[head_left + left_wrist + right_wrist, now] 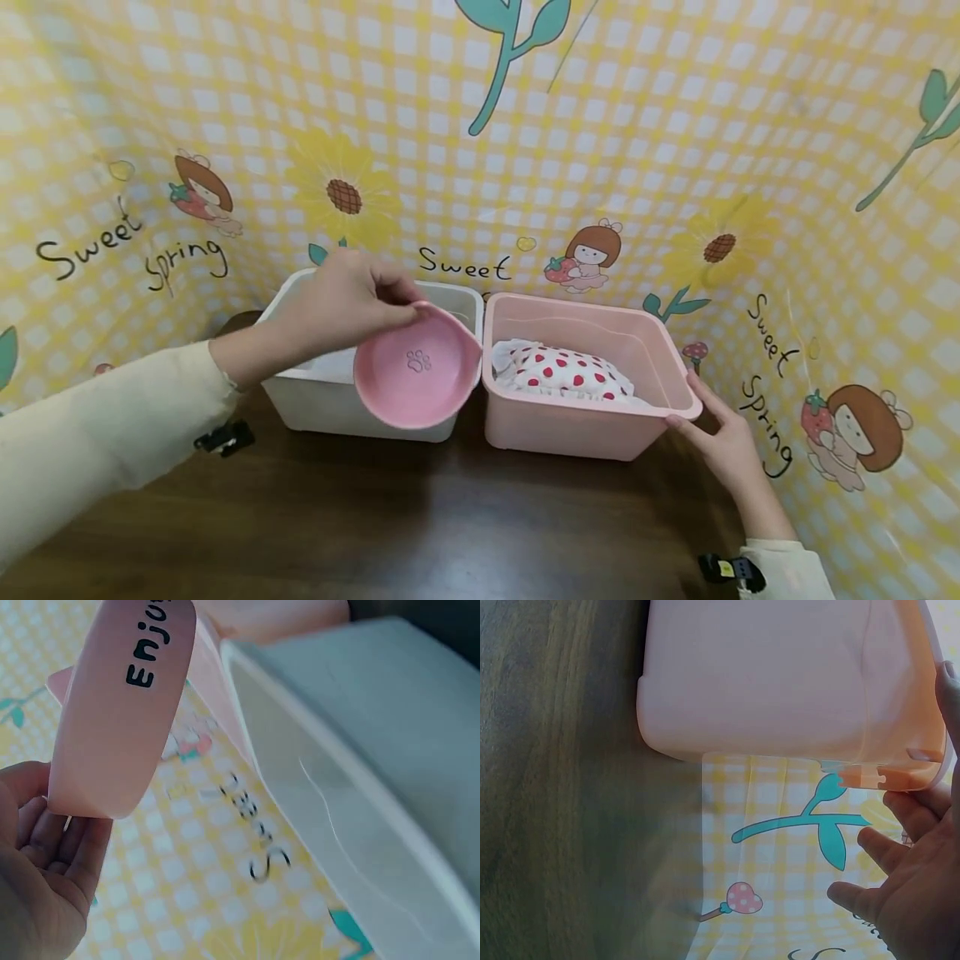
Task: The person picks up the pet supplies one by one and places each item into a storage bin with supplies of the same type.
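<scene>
My left hand (341,300) pinches the rim of a pink pet bowl (417,375) between thumb and fingers. The bowl is tipped on its side, its paw-print inside facing my head camera, with small pointed ears on its rim. It hangs in front of the white bin's right end. In the left wrist view the bowl's outer wall (120,727) shows black lettering. On the right, my right hand (723,442) holds the near right corner of a pink bin (570,429) by its rim, other fingers spread. Inside that bin lies a white cloth bundle (562,371) with red strawberry-like spots.
To the left of the pink bin stands a white bin (322,408), partly hidden by my left hand and the bowl. Both bins rest on a dark wooden table (480,533). A yellow checked, printed cloth (450,192) rises behind and at the sides.
</scene>
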`<state>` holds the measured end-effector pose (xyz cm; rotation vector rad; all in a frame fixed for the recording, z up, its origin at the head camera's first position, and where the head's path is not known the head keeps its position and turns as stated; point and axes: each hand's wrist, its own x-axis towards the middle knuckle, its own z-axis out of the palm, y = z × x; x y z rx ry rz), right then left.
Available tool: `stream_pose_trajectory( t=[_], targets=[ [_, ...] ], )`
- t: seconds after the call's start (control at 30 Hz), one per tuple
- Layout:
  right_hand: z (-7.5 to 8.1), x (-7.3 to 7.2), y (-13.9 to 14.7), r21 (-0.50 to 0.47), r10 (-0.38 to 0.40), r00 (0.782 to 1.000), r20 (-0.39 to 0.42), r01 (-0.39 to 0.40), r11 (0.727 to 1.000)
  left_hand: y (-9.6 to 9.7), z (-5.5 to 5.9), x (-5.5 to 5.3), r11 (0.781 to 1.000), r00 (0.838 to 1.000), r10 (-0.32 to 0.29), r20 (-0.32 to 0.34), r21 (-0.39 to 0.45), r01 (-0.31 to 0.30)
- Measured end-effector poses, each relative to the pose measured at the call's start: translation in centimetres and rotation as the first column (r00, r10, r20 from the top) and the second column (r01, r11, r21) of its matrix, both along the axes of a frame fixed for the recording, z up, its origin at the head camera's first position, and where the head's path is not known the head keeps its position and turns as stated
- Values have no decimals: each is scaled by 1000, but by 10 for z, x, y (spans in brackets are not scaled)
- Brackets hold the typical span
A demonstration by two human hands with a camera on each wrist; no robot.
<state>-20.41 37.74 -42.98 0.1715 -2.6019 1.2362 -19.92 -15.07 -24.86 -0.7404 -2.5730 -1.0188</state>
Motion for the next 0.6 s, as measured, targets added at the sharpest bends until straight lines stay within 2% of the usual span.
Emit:
stream_pose_trajectory(
  t=[0.2, 0.37, 0.47, 0.6],
  targets=[
    [-2, -2, -4, -1, 6, 1000, -7, -6, 1000, -23, 7, -22, 997, 993, -10, -116, -76, 1],
    [-1, -3, -9, -3, 13, 1000, 1, -13, 1000, -41, 10, -38, 989, 972, -8, -236, -146, -28],
    [0, 0, -8, -4, 9, 1000, 7, -9, 1000, -48, 8, -48, 984, 961, 3, -275, -168, -51],
    [0, 5, -5, 9, 5, 1000, -11, -5, 1000, -55, 6, -60, 981, 958, 7, -285, -182, -61]
  ],
)
